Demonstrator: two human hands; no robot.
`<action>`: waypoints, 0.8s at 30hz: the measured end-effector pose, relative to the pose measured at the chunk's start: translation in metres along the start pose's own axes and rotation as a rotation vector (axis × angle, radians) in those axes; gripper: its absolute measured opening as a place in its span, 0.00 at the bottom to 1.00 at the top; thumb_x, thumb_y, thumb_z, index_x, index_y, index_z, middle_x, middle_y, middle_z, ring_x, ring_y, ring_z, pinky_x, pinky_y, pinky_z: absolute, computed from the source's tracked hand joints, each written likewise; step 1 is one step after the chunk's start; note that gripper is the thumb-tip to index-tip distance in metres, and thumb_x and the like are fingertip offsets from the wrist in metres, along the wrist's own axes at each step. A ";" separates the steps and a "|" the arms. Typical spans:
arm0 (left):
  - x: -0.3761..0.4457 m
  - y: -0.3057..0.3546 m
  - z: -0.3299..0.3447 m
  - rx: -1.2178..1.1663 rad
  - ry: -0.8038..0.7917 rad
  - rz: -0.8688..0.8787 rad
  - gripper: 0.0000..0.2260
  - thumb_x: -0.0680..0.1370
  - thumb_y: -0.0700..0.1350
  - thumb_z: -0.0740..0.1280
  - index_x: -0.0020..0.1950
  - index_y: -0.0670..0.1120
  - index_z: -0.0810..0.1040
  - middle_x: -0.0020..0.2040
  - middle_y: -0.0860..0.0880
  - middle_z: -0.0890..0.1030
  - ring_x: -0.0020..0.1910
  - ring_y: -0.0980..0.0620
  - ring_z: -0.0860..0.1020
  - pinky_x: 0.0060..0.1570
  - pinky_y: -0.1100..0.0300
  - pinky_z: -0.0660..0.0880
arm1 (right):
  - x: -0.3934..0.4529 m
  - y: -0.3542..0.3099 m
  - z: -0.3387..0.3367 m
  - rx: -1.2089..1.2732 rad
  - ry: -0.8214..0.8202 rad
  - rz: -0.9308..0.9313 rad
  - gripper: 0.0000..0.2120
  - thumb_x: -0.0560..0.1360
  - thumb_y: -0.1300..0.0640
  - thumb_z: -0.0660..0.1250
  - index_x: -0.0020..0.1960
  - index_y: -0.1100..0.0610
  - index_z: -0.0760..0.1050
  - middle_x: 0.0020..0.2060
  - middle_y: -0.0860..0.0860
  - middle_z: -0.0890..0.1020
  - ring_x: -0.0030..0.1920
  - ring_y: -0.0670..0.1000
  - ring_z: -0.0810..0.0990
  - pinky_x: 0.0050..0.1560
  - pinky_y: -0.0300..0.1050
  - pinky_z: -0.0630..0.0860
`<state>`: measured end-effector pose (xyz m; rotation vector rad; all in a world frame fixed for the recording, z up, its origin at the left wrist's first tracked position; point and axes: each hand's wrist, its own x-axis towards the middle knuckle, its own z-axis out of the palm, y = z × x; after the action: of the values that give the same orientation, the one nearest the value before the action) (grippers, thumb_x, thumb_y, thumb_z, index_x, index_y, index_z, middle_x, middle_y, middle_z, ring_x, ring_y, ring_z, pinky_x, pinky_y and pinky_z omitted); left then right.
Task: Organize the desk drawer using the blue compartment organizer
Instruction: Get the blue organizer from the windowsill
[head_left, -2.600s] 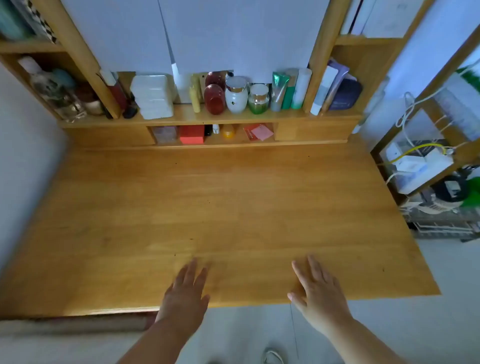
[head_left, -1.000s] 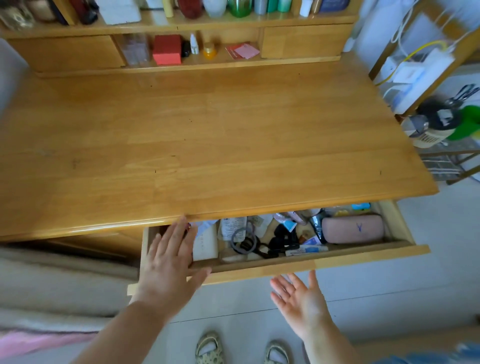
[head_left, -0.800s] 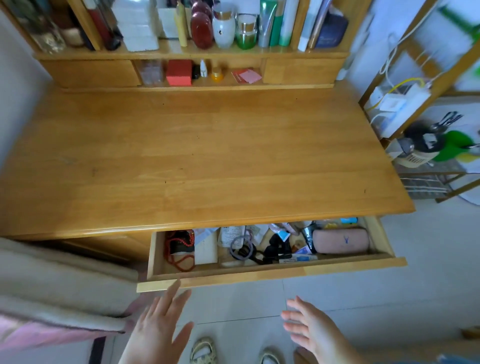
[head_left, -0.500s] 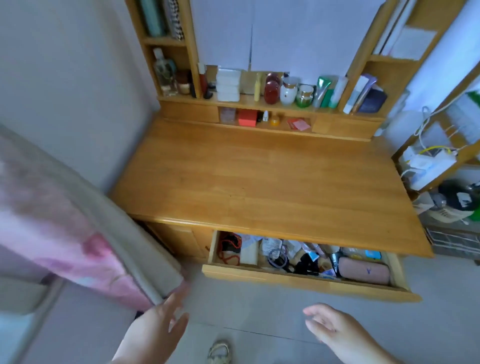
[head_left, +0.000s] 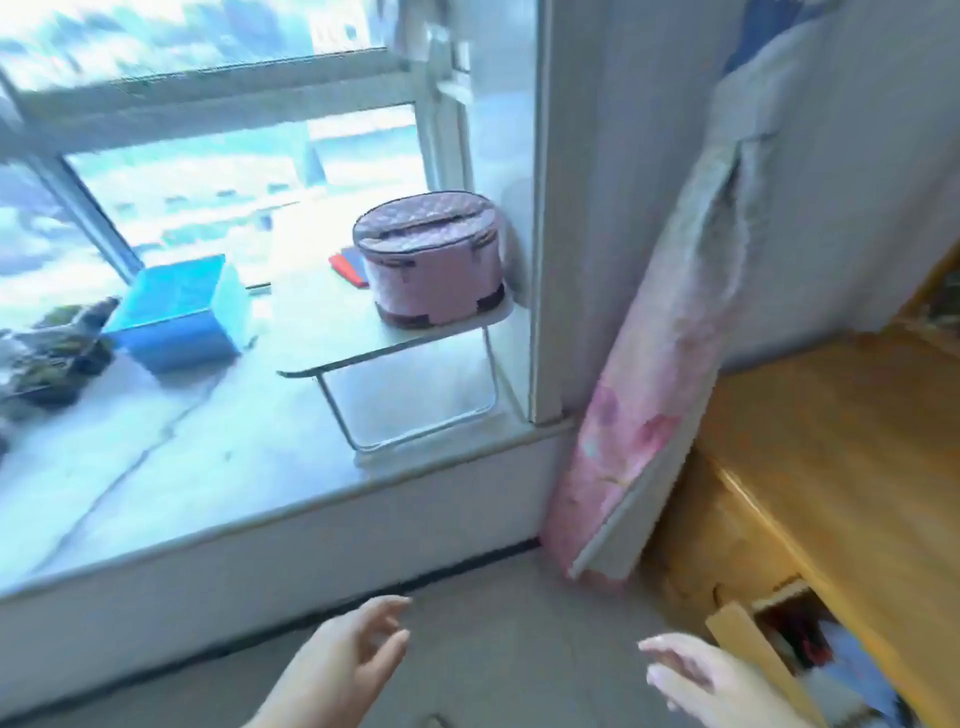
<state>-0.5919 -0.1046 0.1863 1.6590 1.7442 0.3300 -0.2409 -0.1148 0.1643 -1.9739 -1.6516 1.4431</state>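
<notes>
The blue organizer (head_left: 174, 309) is a blue box with a clear side, resting on the window ledge at far left. The open desk drawer (head_left: 779, 649) shows at the lower right under the wooden desk top (head_left: 841, 467), with clutter inside. My left hand (head_left: 348, 670) hovers low in the middle with fingers spread and nothing in it. My right hand (head_left: 711, 686) is low at the right, just left of the drawer front, fingers apart and empty. Both hands are far from the blue organizer.
A pink round zip bag (head_left: 431, 257) stands on a small folding table (head_left: 405, 343) on the ledge (head_left: 208, 467). A pink flowered rolled mat (head_left: 654, 374) leans between wall and desk. Dark objects (head_left: 52, 348) lie at the far left edge.
The view has swung left from the desk to the window ledge. The drawer, pulled open earlier, now sits at the right edge. Both hands stay empty and low.
</notes>
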 end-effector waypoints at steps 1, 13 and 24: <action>-0.018 -0.019 -0.017 -0.025 0.043 -0.047 0.11 0.75 0.48 0.69 0.51 0.64 0.75 0.42 0.61 0.82 0.40 0.67 0.79 0.47 0.71 0.74 | 0.006 -0.017 0.007 -0.046 -0.024 -0.025 0.08 0.74 0.51 0.69 0.53 0.44 0.76 0.44 0.44 0.82 0.41 0.38 0.80 0.48 0.30 0.73; -0.187 -0.268 -0.126 -0.309 0.427 -0.497 0.13 0.74 0.46 0.70 0.49 0.66 0.76 0.40 0.65 0.81 0.35 0.60 0.80 0.44 0.63 0.77 | 0.042 -0.258 0.252 -0.235 -0.377 -0.346 0.06 0.74 0.48 0.67 0.51 0.40 0.77 0.44 0.41 0.84 0.45 0.38 0.81 0.57 0.40 0.75; -0.146 -0.391 -0.229 -0.444 0.393 -0.500 0.13 0.75 0.47 0.69 0.50 0.67 0.77 0.43 0.62 0.81 0.39 0.56 0.82 0.45 0.54 0.79 | 0.083 -0.370 0.359 -0.213 -0.377 -0.309 0.07 0.75 0.51 0.67 0.52 0.42 0.77 0.44 0.43 0.84 0.45 0.37 0.81 0.55 0.34 0.74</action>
<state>-1.0473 -0.2383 0.1557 0.8455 2.1064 0.7750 -0.7603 -0.0615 0.1845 -1.5058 -2.2356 1.6435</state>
